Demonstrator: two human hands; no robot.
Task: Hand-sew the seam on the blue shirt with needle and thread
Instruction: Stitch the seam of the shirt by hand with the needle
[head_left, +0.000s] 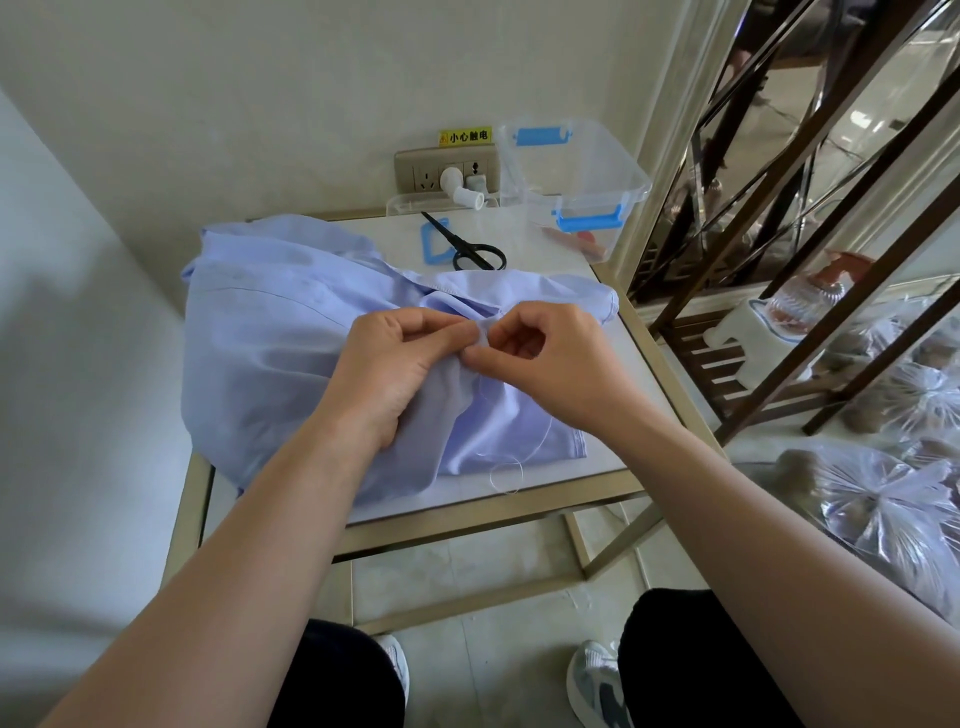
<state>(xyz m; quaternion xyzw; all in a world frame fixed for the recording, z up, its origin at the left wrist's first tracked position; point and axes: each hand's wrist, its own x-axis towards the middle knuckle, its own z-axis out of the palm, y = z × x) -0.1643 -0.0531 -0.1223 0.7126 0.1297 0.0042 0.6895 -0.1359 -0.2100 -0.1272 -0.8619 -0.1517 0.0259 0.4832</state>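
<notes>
Home corner, this one: a small gold-framed worktop (540, 260) against a plain wall (260, 104) with a socket (447, 169) behind. Tiled floor (493, 566) underneath, and a wooden shelf (727, 364) with plastic bags (883, 499) alongside.

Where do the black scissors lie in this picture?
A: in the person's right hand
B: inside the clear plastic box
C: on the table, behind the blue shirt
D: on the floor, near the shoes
C: the black scissors lie on the table beyond the blue shirt, outside the clear box, while the left hand and the right hand both pinch the shirt fabric.
</notes>
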